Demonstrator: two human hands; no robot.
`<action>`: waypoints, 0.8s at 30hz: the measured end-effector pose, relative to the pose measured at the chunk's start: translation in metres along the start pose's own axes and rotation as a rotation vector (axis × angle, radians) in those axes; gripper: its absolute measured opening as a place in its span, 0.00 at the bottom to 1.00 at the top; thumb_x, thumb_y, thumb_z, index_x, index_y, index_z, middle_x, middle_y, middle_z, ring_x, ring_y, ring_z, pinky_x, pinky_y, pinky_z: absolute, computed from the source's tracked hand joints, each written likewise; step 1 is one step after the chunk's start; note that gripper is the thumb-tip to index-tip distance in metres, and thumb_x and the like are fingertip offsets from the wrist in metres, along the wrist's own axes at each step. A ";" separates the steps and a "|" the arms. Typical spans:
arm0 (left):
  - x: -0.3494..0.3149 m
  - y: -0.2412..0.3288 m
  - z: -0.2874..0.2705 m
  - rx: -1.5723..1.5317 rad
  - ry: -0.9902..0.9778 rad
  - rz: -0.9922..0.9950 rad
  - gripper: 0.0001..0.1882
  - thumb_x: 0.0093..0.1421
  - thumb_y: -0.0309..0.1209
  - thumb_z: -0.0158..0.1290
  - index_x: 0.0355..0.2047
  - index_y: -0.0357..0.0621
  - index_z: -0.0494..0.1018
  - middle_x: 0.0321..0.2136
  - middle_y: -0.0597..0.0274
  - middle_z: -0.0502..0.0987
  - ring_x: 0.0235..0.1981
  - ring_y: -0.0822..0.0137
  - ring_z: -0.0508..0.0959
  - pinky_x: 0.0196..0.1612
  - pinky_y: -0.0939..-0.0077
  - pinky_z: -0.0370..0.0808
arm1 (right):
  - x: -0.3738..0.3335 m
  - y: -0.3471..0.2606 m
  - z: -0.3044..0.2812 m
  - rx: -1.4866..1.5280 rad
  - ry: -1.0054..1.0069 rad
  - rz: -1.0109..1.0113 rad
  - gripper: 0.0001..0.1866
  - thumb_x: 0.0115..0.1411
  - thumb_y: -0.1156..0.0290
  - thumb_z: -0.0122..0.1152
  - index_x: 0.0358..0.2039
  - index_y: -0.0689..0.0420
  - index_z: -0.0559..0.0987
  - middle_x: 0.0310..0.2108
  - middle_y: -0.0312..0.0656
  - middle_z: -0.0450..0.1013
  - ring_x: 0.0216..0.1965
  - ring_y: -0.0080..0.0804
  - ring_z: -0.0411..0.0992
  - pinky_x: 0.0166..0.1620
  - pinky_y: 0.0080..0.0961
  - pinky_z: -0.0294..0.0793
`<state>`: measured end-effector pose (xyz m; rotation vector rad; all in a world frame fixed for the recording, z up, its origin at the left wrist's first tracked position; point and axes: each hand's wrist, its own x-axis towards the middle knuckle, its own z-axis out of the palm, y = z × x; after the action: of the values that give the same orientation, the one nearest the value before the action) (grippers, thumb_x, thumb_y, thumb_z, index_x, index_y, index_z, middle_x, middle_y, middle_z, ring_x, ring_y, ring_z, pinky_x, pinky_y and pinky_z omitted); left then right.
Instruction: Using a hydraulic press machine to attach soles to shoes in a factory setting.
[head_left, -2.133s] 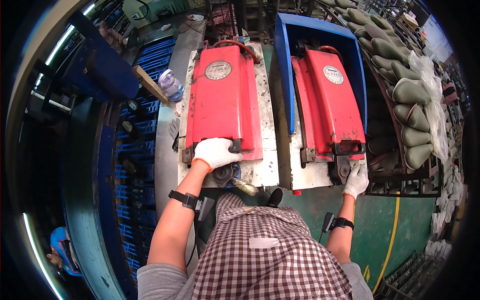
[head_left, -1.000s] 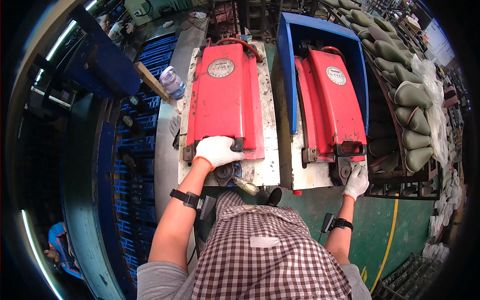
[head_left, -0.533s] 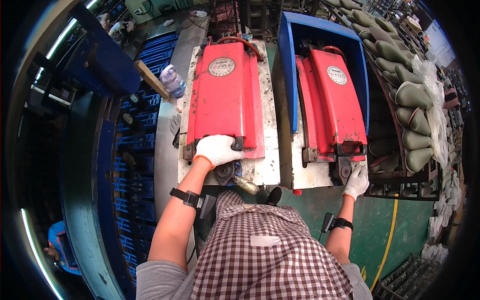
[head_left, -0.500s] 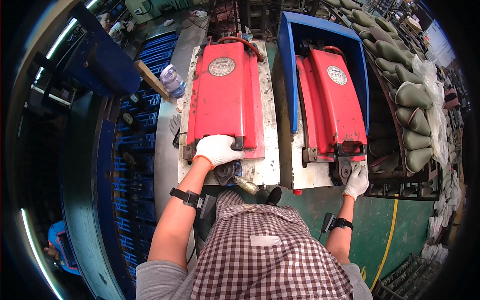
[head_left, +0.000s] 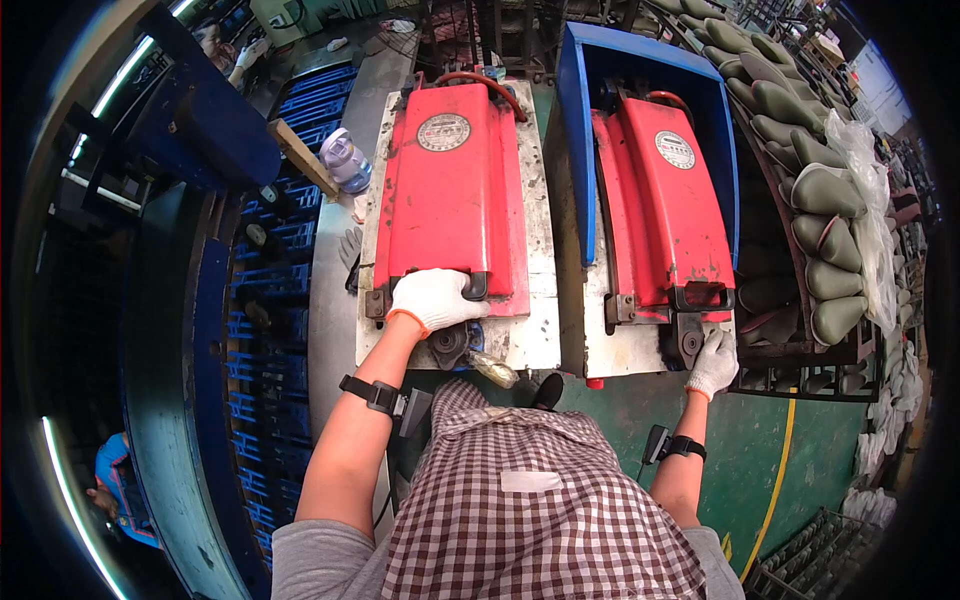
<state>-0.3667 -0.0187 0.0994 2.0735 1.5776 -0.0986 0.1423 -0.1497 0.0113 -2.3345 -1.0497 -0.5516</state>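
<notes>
Unchanged: left white-gloved hand point(head_left: 433, 300) wraps black handle point(head_left: 477, 286) of long red metal cover point(head_left: 440, 200), still down on spotted white base point(head_left: 543, 290). Right white-gloved hand point(head_left: 713, 362), grip unclear, sits beside black metal bracket point(head_left: 689, 341).

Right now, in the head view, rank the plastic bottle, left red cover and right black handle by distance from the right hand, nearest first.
1. Right black handle, just ahead of the right hand.
2. Left red cover, farther left and forward.
3. Plastic bottle, left of that cover.
</notes>
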 end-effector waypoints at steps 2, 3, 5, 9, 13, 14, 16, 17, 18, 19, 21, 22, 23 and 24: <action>0.000 0.000 0.000 0.000 0.001 0.000 0.33 0.50 0.67 0.60 0.35 0.48 0.84 0.34 0.48 0.84 0.38 0.51 0.85 0.44 0.57 0.79 | 0.000 0.002 0.002 -0.006 0.012 -0.014 0.15 0.66 0.57 0.57 0.33 0.54 0.85 0.32 0.50 0.81 0.35 0.53 0.79 0.38 0.47 0.77; 0.000 0.000 0.000 -0.001 0.009 0.005 0.34 0.50 0.67 0.60 0.35 0.47 0.84 0.34 0.48 0.84 0.38 0.51 0.85 0.44 0.57 0.79 | 0.000 0.003 0.003 -0.013 0.025 -0.027 0.15 0.67 0.57 0.57 0.33 0.54 0.85 0.32 0.50 0.81 0.34 0.53 0.79 0.37 0.47 0.77; 0.000 0.000 0.001 -0.002 0.016 0.009 0.34 0.50 0.67 0.60 0.35 0.47 0.84 0.34 0.48 0.84 0.37 0.51 0.85 0.43 0.57 0.79 | 0.001 0.004 0.003 -0.012 0.028 -0.028 0.15 0.67 0.57 0.57 0.33 0.54 0.85 0.31 0.50 0.81 0.34 0.53 0.79 0.37 0.47 0.77; 0.003 -0.002 0.005 -0.001 0.018 0.019 0.34 0.50 0.67 0.60 0.35 0.46 0.84 0.33 0.48 0.84 0.37 0.50 0.85 0.43 0.56 0.79 | 0.002 0.008 0.003 -0.030 -0.025 -0.036 0.18 0.68 0.54 0.55 0.37 0.54 0.85 0.35 0.50 0.82 0.36 0.55 0.80 0.39 0.48 0.77; 0.003 0.000 0.004 0.004 0.011 0.014 0.34 0.50 0.67 0.60 0.35 0.46 0.83 0.33 0.48 0.84 0.37 0.49 0.85 0.43 0.55 0.79 | 0.003 0.003 0.003 0.005 0.035 -0.047 0.15 0.66 0.59 0.58 0.32 0.55 0.85 0.30 0.50 0.81 0.33 0.54 0.79 0.36 0.47 0.76; 0.003 0.000 0.004 0.005 0.011 0.014 0.34 0.50 0.67 0.60 0.35 0.46 0.83 0.33 0.48 0.84 0.37 0.49 0.85 0.43 0.55 0.79 | 0.002 0.003 0.003 -0.004 0.031 -0.038 0.15 0.66 0.58 0.58 0.31 0.54 0.84 0.30 0.50 0.81 0.33 0.53 0.79 0.36 0.48 0.76; 0.002 -0.001 0.004 0.003 0.015 0.015 0.34 0.50 0.67 0.60 0.35 0.46 0.83 0.33 0.48 0.84 0.37 0.49 0.85 0.43 0.55 0.79 | 0.000 0.003 0.004 -0.013 0.028 -0.029 0.15 0.66 0.58 0.58 0.31 0.54 0.84 0.30 0.50 0.80 0.33 0.53 0.79 0.36 0.48 0.76; 0.003 -0.001 0.004 0.002 0.016 0.015 0.34 0.50 0.67 0.60 0.35 0.46 0.83 0.33 0.48 0.84 0.37 0.49 0.85 0.43 0.55 0.79 | 0.000 0.004 0.005 -0.019 0.034 -0.033 0.15 0.66 0.58 0.58 0.31 0.54 0.84 0.30 0.50 0.80 0.33 0.53 0.79 0.36 0.48 0.76; 0.003 -0.002 0.005 0.005 0.018 0.016 0.34 0.50 0.67 0.60 0.35 0.46 0.83 0.33 0.48 0.84 0.37 0.49 0.85 0.43 0.55 0.79 | 0.000 0.004 0.005 -0.026 0.040 -0.037 0.15 0.66 0.57 0.58 0.32 0.54 0.84 0.30 0.50 0.80 0.33 0.53 0.79 0.36 0.49 0.76; 0.003 -0.002 0.005 0.008 0.020 0.018 0.34 0.50 0.66 0.60 0.35 0.46 0.83 0.33 0.48 0.84 0.37 0.49 0.85 0.43 0.55 0.79 | 0.000 0.005 0.006 -0.026 0.040 -0.038 0.15 0.66 0.57 0.58 0.32 0.54 0.84 0.30 0.50 0.80 0.33 0.53 0.79 0.36 0.49 0.76; 0.003 -0.002 0.005 0.000 0.018 0.017 0.34 0.50 0.66 0.60 0.35 0.46 0.83 0.33 0.48 0.84 0.37 0.49 0.85 0.43 0.55 0.79 | 0.000 0.005 0.006 -0.037 0.033 -0.029 0.15 0.66 0.57 0.58 0.32 0.53 0.84 0.30 0.49 0.81 0.33 0.53 0.79 0.36 0.49 0.76; 0.003 -0.001 0.005 -0.007 0.016 0.017 0.34 0.50 0.66 0.60 0.35 0.46 0.83 0.33 0.47 0.84 0.37 0.49 0.85 0.43 0.55 0.79 | 0.000 0.005 0.006 -0.037 0.033 -0.029 0.15 0.66 0.57 0.58 0.32 0.53 0.84 0.30 0.49 0.81 0.33 0.53 0.79 0.36 0.49 0.76; 0.002 -0.001 0.004 -0.007 0.016 0.017 0.34 0.50 0.66 0.60 0.35 0.46 0.83 0.33 0.47 0.84 0.37 0.49 0.85 0.43 0.55 0.79 | 0.000 0.005 0.007 -0.040 0.042 -0.031 0.15 0.66 0.57 0.58 0.32 0.53 0.84 0.30 0.49 0.81 0.33 0.53 0.79 0.36 0.49 0.76; 0.002 -0.001 0.004 -0.005 0.014 0.016 0.34 0.50 0.66 0.60 0.35 0.46 0.83 0.33 0.48 0.84 0.37 0.49 0.85 0.43 0.56 0.79 | 0.000 0.005 0.007 -0.044 0.052 -0.033 0.15 0.66 0.57 0.58 0.32 0.52 0.84 0.30 0.49 0.81 0.33 0.53 0.79 0.36 0.49 0.76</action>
<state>-0.3656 -0.0182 0.0953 2.0874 1.5680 -0.0743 0.1474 -0.1487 0.0045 -2.3316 -1.0640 -0.6507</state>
